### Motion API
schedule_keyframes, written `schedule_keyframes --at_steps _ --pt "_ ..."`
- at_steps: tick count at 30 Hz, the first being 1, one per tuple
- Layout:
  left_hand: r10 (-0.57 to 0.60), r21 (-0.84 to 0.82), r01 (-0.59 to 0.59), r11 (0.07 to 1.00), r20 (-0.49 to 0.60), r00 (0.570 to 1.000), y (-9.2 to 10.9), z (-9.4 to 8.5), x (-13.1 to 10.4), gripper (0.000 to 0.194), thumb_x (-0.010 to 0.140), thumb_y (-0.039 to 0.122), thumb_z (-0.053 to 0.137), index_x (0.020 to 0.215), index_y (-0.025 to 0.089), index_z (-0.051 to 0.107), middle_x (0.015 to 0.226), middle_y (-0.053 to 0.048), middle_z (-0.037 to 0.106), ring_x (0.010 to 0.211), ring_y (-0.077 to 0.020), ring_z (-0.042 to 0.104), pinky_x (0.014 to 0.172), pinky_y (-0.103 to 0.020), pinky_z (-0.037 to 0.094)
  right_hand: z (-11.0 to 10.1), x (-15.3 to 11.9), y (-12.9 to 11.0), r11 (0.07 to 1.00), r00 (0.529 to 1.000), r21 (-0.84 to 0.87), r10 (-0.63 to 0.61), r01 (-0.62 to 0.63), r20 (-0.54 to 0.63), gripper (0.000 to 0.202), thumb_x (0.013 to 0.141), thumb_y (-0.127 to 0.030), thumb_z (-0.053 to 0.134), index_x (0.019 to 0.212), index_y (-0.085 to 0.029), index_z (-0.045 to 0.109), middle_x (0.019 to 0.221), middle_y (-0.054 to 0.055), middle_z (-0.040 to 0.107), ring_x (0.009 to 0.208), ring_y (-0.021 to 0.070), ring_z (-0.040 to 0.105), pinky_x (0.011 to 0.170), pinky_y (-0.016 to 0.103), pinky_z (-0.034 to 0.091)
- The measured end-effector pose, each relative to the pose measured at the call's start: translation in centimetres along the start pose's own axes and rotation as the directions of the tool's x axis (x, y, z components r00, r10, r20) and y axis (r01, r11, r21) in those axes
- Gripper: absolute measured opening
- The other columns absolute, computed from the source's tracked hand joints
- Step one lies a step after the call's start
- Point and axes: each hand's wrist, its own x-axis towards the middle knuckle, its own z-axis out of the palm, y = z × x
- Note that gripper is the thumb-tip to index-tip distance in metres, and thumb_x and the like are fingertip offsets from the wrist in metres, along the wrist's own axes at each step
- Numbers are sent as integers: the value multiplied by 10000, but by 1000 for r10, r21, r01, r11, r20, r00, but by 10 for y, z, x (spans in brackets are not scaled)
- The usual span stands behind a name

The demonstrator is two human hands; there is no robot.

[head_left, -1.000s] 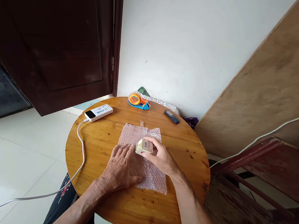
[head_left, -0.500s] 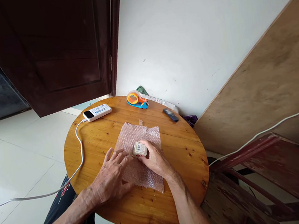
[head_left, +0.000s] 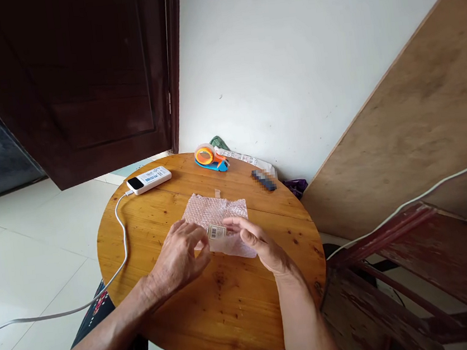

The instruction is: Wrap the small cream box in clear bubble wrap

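A sheet of bubble wrap [head_left: 203,207] lies on the round wooden table [head_left: 227,305], its near part folded up against a small box [head_left: 217,232] with a barcode label. The box rests on the sheet, its near side covered by the clear wrap. At the fold's left end is my left hand [head_left: 183,252], fingers bent and thumb closed toward the index finger on the wrap's edge. My right hand [head_left: 262,245] stands open at the box's right side, fingers stretched behind the fold and thumb raised apart.
Toward the back stand an orange and blue tape dispenser [head_left: 211,158] and a dark pixelated object [head_left: 264,180]. A white device [head_left: 150,180] at the left trails a white cable [head_left: 125,238] over the table's edge. A red-brown chair [head_left: 432,253] stands to the right.
The near part of the bubble wrap has come up and over toward the box. My right hand has let go of the box and opened. My left hand's fingers have curled.
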Motion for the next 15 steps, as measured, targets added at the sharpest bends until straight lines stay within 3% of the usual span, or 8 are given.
schedule_keyframes --at_steps 3,5,8,11,15 --pt "-96 49 96 994 10 995 -4 3 26 102 807 157 549 748 191 625 766 -32 689 799 -203 639 951 -408 426 1 1 -2 998 999 -58 16 -19 -49 642 751 -638 678 1226 -214 598 1218 77 650 1153 281 582 979 400 444" --pt "-187 29 186 982 48 981 -9 8 36 86 790 177 565 748 190 639 724 -28 672 750 -199 626 840 -352 454 8 5 -1 989 981 -115 72 -94 -180 457 729 -497 722 1075 -209 644 993 36 688 902 216 628 801 332 488" --pt "-335 -99 348 932 122 934 -16 17 39 93 781 215 563 750 192 647 681 -7 654 668 -166 593 674 -273 434 21 13 4 975 933 -134 123 -177 -339 168 741 -365 645 747 -202 608 662 -24 589 607 134 515 581 257 411" --pt "-410 -244 438 865 158 898 -19 24 37 97 764 218 547 723 181 627 663 12 639 636 -132 566 618 -230 406 27 19 8 983 915 -78 123 -165 -383 155 707 -323 632 634 -203 568 618 -26 570 588 124 485 563 244 383" --pt "-402 -309 430 848 154 903 -21 28 36 92 732 211 545 674 167 601 616 30 592 606 -108 524 584 -208 371 26 18 8 983 906 -33 153 -180 -394 135 680 -322 654 648 -204 596 647 -21 595 612 131 497 563 241 379"
